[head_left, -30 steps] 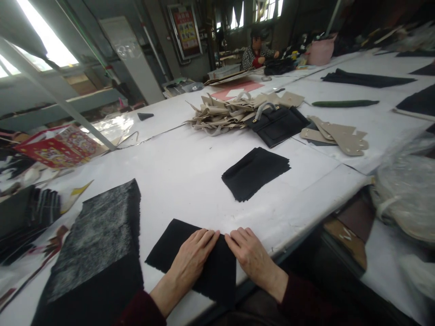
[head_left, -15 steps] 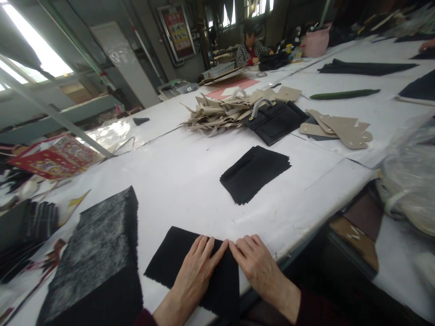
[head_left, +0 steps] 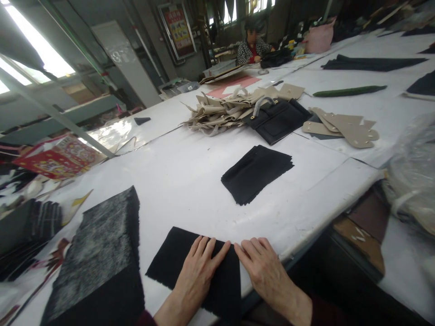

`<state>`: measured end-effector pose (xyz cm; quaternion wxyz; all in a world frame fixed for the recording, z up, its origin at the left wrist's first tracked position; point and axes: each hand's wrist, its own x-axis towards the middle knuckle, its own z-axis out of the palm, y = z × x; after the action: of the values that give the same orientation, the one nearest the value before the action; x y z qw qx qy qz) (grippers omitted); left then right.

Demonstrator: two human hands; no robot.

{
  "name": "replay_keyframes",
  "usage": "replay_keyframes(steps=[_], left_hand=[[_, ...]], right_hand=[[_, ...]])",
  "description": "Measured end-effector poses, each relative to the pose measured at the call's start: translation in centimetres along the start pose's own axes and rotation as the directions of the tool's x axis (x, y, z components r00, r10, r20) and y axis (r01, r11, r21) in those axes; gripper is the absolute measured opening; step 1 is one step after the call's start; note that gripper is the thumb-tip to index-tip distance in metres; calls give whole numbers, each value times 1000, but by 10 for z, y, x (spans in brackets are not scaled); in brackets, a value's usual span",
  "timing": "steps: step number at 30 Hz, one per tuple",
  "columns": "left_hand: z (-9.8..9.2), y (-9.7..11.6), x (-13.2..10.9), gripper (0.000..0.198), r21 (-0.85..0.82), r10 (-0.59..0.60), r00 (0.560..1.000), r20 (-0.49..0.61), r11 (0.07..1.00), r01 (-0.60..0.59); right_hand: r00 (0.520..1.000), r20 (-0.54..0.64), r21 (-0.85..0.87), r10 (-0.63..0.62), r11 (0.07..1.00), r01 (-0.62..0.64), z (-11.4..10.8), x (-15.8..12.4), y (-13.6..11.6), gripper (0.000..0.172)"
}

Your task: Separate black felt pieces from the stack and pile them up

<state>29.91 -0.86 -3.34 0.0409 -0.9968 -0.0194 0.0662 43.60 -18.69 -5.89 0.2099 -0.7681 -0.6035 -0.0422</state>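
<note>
A black fabric piece (head_left: 176,253) with a ragged lower edge lies at the front of the table. My left hand (head_left: 200,267) rests flat on it, fingers stretched out and thumb reaching toward its top right corner. Just right of that corner is my right hand (head_left: 260,260), palm down, fingers bent a little with their tips on the table and nothing visibly held. Its index fingertip is close to the fabric's edge; whether they touch I cannot tell. Farther up lies a stack of black fabric pieces (head_left: 256,174).
On the left lies a larger stack of black fabric (head_left: 98,253) with a speckled grey top. Beige straps (head_left: 217,113), a black handbag (head_left: 280,118), beige cut pieces (head_left: 350,127) and a cucumber (head_left: 350,91) lie beyond. A person (head_left: 253,47) sits at the far side.
My right hand has shifted slightly right, widening the gap from my left thumb. My left hand stays on the fabric. The view has turned slightly.
</note>
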Motion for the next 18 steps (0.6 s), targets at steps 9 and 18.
replay_keyframes(steps=[9, 18], left_hand=[[-2, 3, -2, 76, -50, -35, 999, -27, 998, 34], [4, -46, -32, 78, 22, -211, 977, -32, 977, 212]], right_hand=[[999, -27, 38, 31, 999, -30, 1, 6, -12, 43], [1000, -22, 73, 19, 997, -17, 2, 5, -13, 36]])
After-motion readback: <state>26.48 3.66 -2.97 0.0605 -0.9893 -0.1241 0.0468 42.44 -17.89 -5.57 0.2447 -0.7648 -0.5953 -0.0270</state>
